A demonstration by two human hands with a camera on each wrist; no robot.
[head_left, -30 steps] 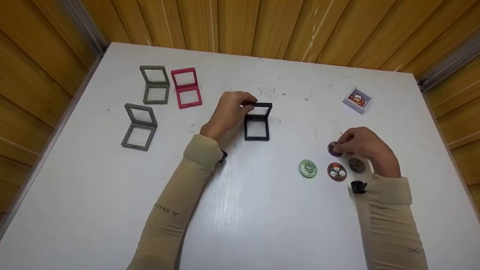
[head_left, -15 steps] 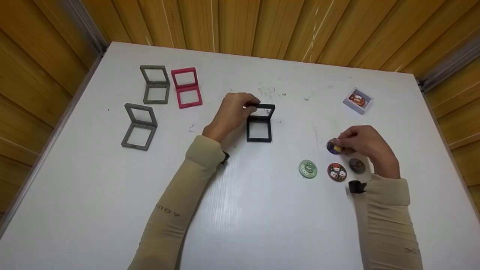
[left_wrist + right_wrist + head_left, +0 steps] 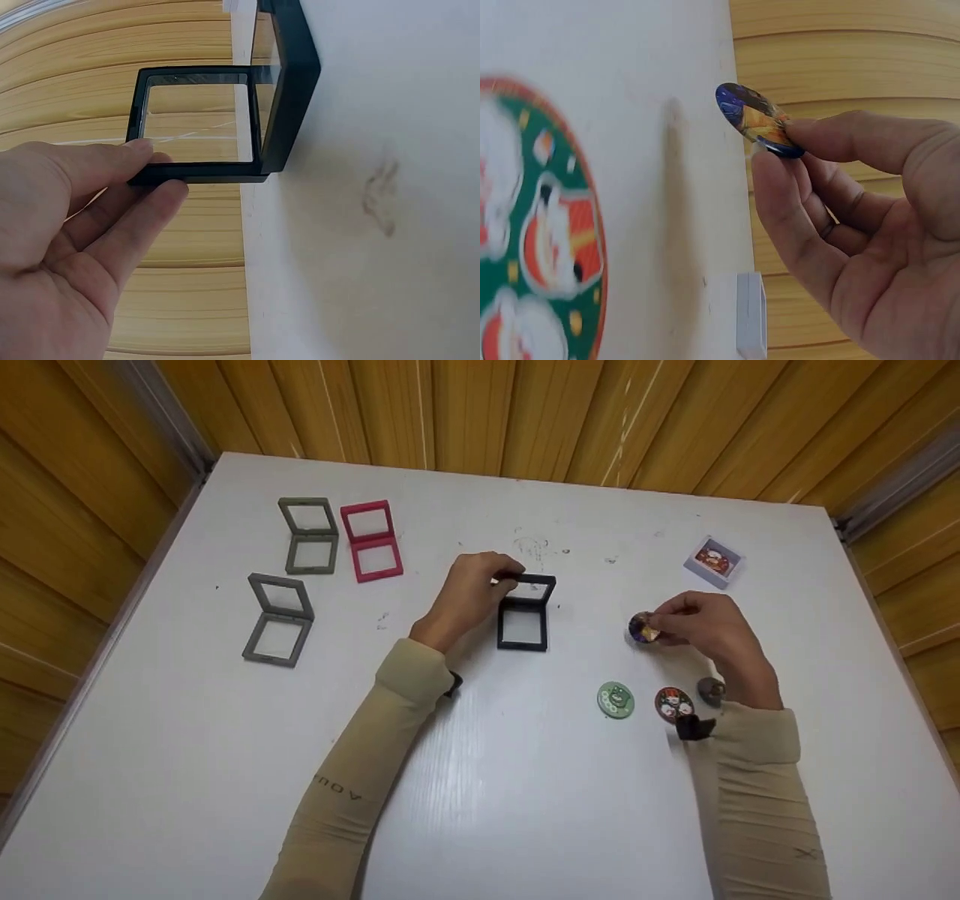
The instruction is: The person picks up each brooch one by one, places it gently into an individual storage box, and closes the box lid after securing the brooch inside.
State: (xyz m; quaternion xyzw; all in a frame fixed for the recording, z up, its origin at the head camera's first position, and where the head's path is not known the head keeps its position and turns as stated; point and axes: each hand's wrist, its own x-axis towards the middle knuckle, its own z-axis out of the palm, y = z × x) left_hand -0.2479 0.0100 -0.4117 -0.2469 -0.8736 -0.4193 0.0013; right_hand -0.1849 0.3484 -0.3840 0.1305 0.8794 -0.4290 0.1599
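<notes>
My left hand [image 3: 474, 589] pinches the raised lid of a black hinged display frame [image 3: 523, 648], whose lower half lies on the table. In the left wrist view, thumb and fingers grip a corner of that black frame [image 3: 199, 171], and clear film spans its window. My right hand [image 3: 712, 628] holds a round badge [image 3: 643, 628] by its edge, lifted off the table. Blue, orange and dark colours show on this badge [image 3: 754, 120] in the right wrist view. Below the right hand lie a green badge [image 3: 616, 700], a red-rimmed Christmas badge [image 3: 673, 704] and a dark badge [image 3: 709, 691], partly covered by the wrist.
Two greenish-grey open frames [image 3: 311, 553] [image 3: 277, 639] and a pink open frame [image 3: 376, 559] stand at the left of the white table [image 3: 480, 810]. A pale lilac frame [image 3: 715, 562] with a red badge inside sits at the back right. Wood-look panels [image 3: 480, 416] rise behind.
My right hand has lifted the badge away from the others and carried it left and toward the back. The left hand and the black frame have shifted slightly right.
</notes>
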